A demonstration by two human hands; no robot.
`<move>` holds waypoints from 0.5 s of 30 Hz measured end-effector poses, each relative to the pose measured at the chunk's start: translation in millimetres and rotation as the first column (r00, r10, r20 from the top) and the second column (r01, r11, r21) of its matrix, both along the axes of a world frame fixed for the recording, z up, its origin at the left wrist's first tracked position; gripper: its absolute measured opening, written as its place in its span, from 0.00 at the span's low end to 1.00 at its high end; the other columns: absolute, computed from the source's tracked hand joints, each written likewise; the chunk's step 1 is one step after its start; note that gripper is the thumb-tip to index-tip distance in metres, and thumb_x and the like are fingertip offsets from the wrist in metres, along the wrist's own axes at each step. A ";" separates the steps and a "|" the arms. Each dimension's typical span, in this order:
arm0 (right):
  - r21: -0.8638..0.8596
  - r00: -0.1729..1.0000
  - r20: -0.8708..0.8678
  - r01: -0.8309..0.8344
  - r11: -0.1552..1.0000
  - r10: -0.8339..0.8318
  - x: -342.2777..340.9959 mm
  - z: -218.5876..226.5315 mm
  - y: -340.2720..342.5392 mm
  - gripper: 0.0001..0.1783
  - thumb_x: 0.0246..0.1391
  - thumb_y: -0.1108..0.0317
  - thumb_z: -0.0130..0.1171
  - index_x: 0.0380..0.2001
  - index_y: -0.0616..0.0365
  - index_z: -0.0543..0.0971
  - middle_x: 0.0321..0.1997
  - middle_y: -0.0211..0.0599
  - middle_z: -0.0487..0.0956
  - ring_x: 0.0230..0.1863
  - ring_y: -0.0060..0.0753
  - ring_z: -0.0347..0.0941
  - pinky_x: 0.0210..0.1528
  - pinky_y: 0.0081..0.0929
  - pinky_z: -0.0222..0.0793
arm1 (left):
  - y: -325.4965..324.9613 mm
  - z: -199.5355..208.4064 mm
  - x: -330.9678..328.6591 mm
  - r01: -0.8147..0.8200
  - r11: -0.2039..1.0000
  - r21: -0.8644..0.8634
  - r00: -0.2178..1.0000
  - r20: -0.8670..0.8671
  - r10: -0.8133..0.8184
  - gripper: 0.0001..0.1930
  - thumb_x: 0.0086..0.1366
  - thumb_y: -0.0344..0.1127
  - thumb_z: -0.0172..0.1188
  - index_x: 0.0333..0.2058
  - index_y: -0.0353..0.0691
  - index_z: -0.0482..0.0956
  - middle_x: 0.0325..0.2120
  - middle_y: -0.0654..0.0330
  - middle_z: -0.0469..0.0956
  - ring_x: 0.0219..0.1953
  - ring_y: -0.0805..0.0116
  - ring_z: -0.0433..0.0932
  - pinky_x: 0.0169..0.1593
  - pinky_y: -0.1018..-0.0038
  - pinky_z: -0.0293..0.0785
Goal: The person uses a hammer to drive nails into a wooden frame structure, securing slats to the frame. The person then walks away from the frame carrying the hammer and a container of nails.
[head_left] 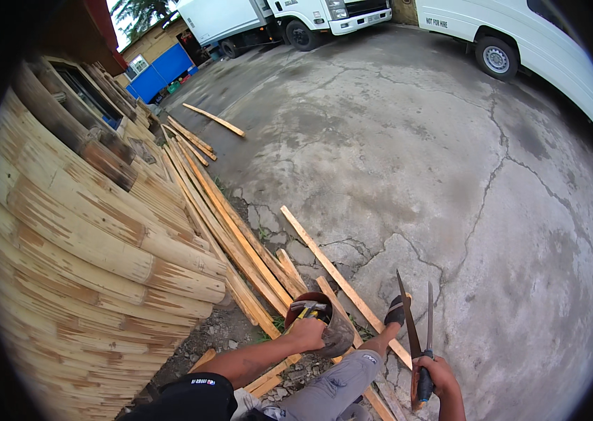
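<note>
My left hand (308,335) is closed at the near rim of a round, worn bucket (339,332), which leans at a tilt beside my leg. Yellow and dark tools show inside its mouth; my fingers partly hide them. Down at the right, my right hand (437,375) grips two tools together. One is a handsaw (411,319) with a dark, tapering blade pointing up and away. The other has a narrow grey blade (430,316) and a blue-and-black handle; its exact kind is unclear.
Long timber strips (223,228) lie along the split-bamboo wall (93,259) at left. A single plank (338,277) crosses near my sandalled foot (396,312). Cracked concrete (381,161) stretches ahead. A white truck (289,17) and a white van (549,52) stand beyond.
</note>
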State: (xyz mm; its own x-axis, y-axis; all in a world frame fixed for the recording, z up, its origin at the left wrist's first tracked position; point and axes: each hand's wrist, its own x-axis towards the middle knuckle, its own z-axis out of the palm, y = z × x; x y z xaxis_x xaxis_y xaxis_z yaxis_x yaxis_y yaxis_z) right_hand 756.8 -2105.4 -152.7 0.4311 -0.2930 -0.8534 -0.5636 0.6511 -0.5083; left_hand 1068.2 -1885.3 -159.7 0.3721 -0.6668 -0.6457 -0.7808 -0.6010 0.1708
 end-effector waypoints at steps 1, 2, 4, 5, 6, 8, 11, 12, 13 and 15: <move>-0.032 0.999 -0.035 -0.026 0.999 0.025 8.5 -0.3 -16.6 0.13 0.43 0.63 0.66 0.24 0.60 0.75 0.20 0.33 0.74 0.18 0.28 0.70 0.22 0.27 0.65 | -10.0 -3.5 10.9 -0.029 0.999 0.015 1.000 -0.002 0.029 0.14 0.47 0.39 0.65 0.32 0.40 0.84 0.32 0.48 0.83 0.38 0.50 0.83 0.42 0.57 0.79; -0.006 0.996 -0.063 -0.059 0.998 0.058 19.5 -0.1 -31.5 0.14 0.43 0.62 0.67 0.24 0.60 0.75 0.20 0.33 0.74 0.18 0.27 0.69 0.22 0.27 0.65 | -15.0 -6.6 20.7 -0.062 0.998 0.026 0.998 0.000 0.062 0.14 0.47 0.39 0.65 0.32 0.40 0.84 0.32 0.48 0.83 0.38 0.50 0.83 0.42 0.57 0.79; 0.012 0.989 -0.084 -0.125 0.992 0.125 47.0 2.6 -70.0 0.14 0.43 0.61 0.67 0.23 0.60 0.76 0.20 0.32 0.74 0.18 0.27 0.68 0.22 0.27 0.64 | -27.1 -11.0 45.9 -0.126 0.992 -0.010 0.991 -0.039 0.126 0.18 0.49 0.45 0.66 0.33 0.37 0.85 0.30 0.46 0.83 0.37 0.48 0.83 0.42 0.55 0.79; 0.008 0.976 -0.130 -0.177 0.984 0.176 64.5 6.3 -88.8 0.15 0.42 0.60 0.68 0.24 0.60 0.76 0.20 0.31 0.73 0.19 0.27 0.68 0.23 0.27 0.64 | -36.1 -11.4 58.8 -0.180 0.984 -0.006 0.983 -0.047 0.179 0.18 0.49 0.45 0.66 0.33 0.37 0.84 0.30 0.46 0.83 0.37 0.48 0.83 0.42 0.55 0.79; 0.004 0.955 -0.202 -0.220 0.975 0.216 83.4 13.0 -111.1 0.16 0.42 0.59 0.68 0.24 0.60 0.77 0.20 0.30 0.73 0.20 0.27 0.68 0.24 0.27 0.63 | -49.4 -11.2 74.1 -0.237 0.967 0.089 0.968 -0.060 0.243 0.19 0.49 0.45 0.66 0.34 0.36 0.84 0.31 0.46 0.83 0.38 0.48 0.83 0.43 0.55 0.78; -0.057 0.907 -0.105 -0.416 0.908 0.408 130.8 34.2 -154.5 0.32 0.52 0.57 0.66 0.57 0.60 0.71 0.37 0.41 0.82 0.36 0.32 0.77 0.41 0.42 0.76 | -71.5 0.2 107.6 -0.334 0.935 0.118 0.937 -0.067 0.344 0.19 0.49 0.46 0.66 0.33 0.35 0.84 0.33 0.45 0.83 0.40 0.49 0.82 0.44 0.55 0.78; -0.054 0.868 -0.238 -0.460 0.886 0.436 218.1 80.5 -221.3 0.19 0.41 0.55 0.70 0.26 0.59 0.79 0.22 0.30 0.75 0.23 0.26 0.69 0.28 0.28 0.65 | -98.4 24.3 157.8 -0.366 0.896 0.250 0.917 -0.064 0.393 0.17 0.49 0.45 0.64 0.35 0.41 0.86 0.35 0.49 0.84 0.40 0.52 0.83 0.44 0.58 0.79; -0.033 0.807 -0.292 -0.544 0.838 0.513 251.7 96.7 -244.6 0.19 0.42 0.54 0.70 0.27 0.60 0.79 0.23 0.30 0.75 0.24 0.26 0.69 0.29 0.28 0.66 | -104.7 33.5 174.9 -0.361 0.904 0.229 0.923 -0.055 0.382 0.16 0.48 0.44 0.64 0.35 0.42 0.86 0.34 0.51 0.84 0.40 0.53 0.83 0.44 0.59 0.79; -0.081 0.790 -0.283 -0.584 0.808 0.544 286.1 113.3 -265.9 0.20 0.41 0.54 0.69 0.28 0.61 0.79 0.23 0.31 0.76 0.25 0.27 0.70 0.30 0.29 0.66 | -107.7 44.4 187.9 -0.370 0.904 0.212 0.919 -0.058 0.390 0.15 0.47 0.41 0.64 0.33 0.41 0.86 0.33 0.50 0.84 0.38 0.53 0.84 0.42 0.59 0.79; -0.166 0.727 -0.280 -0.680 0.714 0.627 360.1 142.9 -307.1 0.20 0.41 0.54 0.69 0.29 0.61 0.79 0.24 0.32 0.77 0.26 0.28 0.72 0.31 0.29 0.68 | -122.7 62.9 228.8 -0.416 0.894 0.164 0.903 -0.041 0.428 0.14 0.47 0.39 0.64 0.32 0.40 0.86 0.31 0.50 0.83 0.36 0.52 0.84 0.41 0.59 0.80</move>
State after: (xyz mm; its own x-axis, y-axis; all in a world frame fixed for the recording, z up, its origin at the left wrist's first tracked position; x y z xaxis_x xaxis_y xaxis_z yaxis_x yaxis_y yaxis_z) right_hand 1116.9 -2412.5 -9.8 0.4310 -0.2043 -0.8789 -0.9011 -0.0463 -0.4311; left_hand 1297.0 -2008.0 -96.7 0.5449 -0.3529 -0.7606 -0.4367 -0.8938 0.1018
